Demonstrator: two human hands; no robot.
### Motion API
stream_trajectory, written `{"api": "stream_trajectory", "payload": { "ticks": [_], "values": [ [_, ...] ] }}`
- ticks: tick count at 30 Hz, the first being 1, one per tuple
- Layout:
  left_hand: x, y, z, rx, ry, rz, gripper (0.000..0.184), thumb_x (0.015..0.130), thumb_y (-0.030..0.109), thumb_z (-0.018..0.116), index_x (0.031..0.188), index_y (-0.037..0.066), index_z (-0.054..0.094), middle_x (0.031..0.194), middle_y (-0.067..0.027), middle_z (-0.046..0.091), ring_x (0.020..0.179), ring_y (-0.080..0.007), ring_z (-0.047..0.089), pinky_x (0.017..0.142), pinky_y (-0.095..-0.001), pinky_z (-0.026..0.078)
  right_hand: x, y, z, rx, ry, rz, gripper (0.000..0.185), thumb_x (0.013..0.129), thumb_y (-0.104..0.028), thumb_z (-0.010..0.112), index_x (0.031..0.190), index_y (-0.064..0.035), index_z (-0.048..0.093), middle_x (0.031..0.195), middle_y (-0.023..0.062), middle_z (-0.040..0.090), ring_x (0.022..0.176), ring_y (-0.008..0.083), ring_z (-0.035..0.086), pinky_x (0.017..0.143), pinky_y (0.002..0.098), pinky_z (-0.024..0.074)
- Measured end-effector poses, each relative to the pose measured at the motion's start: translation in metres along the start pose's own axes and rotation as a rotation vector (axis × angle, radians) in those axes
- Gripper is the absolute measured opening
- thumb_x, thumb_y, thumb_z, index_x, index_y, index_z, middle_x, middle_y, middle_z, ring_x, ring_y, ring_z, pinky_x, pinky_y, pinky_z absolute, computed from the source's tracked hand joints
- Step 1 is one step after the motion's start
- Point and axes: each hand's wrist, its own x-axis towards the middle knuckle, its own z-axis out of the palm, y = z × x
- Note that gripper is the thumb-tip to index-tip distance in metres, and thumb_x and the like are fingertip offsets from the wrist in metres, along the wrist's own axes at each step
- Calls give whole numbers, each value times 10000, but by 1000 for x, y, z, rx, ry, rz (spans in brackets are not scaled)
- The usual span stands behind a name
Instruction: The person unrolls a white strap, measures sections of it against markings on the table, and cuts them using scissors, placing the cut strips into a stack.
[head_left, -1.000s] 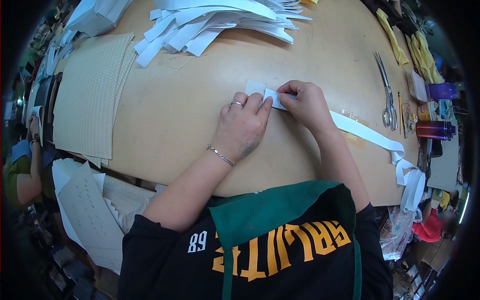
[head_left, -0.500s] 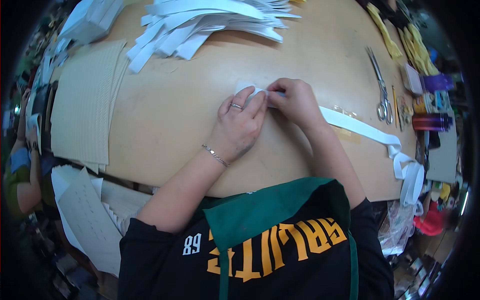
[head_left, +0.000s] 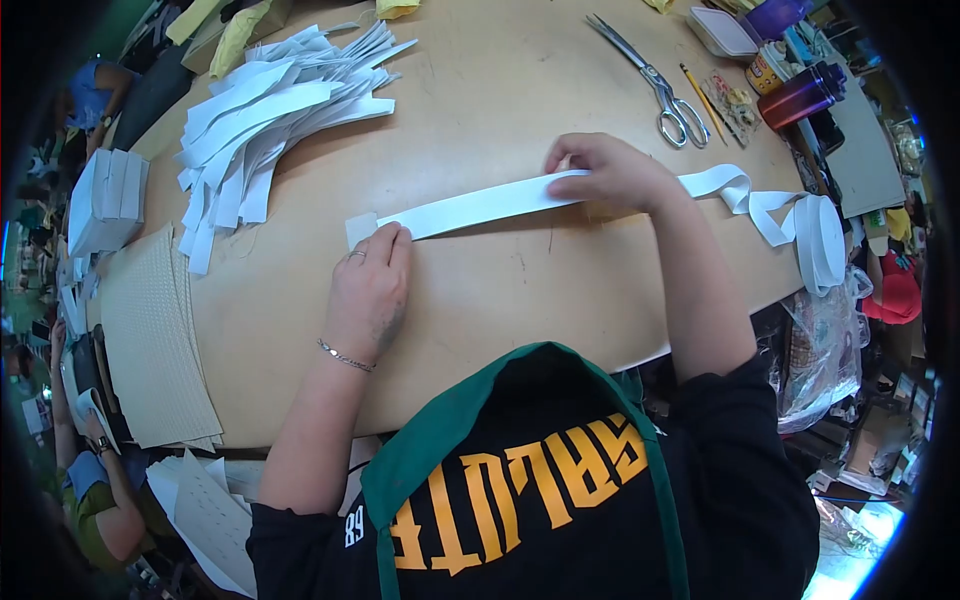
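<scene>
A flat white band [head_left: 480, 208] stretches across the table between my two hands. At its left end, my left hand [head_left: 372, 285] presses it down with the fingers held together. A small pale, translucent piece [head_left: 362, 230] lies at that end, just beyond the fingertips. My right hand [head_left: 615, 175] pinches the band farther along, thumb on top. From there the band runs on to the right, twisting into a loose white roll [head_left: 822, 245] at the table's edge.
A heap of cut white strips [head_left: 270, 120] lies at the back left, above stacked ribbed sheets [head_left: 150, 340]. Large scissors [head_left: 655, 85], a pencil [head_left: 703, 102] and a purple-red bottle [head_left: 800, 95] are at the back right. Other people sit along the left.
My hands, close together before, are now well apart with the band drawn straight between them. The view has shifted, so the scissors and strips appear farther left.
</scene>
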Motion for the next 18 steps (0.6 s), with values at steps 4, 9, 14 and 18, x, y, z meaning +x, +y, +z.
{"api": "stream_trajectory", "payload": {
  "ticks": [4,9,14,18],
  "values": [
    [3,2,-8,36,-48,35,348,748,16,510,1095,2,546,1025,-144,567,868,-264,595,724,-337,491,-13,24,-5,-81,110,151,208,755,-197,683,872,-49,597,761,29,591,704,119,520,669,259,417],
    [5,13,-14,138,-160,10,370,794,80,474,1159,52,525,1078,-146,540,973,-257,559,798,-424,455,-10,27,-3,-109,161,89,189,713,-143,691,819,-24,589,756,54,600,711,141,545,663,269,434],
    [5,41,1,251,-129,-148,386,824,122,451,1168,-44,498,1121,-220,504,1040,-304,529,891,-466,414,-4,23,1,-150,192,88,181,658,-99,687,774,-19,574,700,77,582,698,180,554,658,310,436],
    [12,55,5,306,-316,-192,445,822,109,467,1192,-136,446,1185,-305,453,1123,-375,479,943,-454,380,0,20,1,-191,161,145,179,654,-76,687,771,-12,568,714,76,567,694,162,541,649,293,433]
  ]
}}
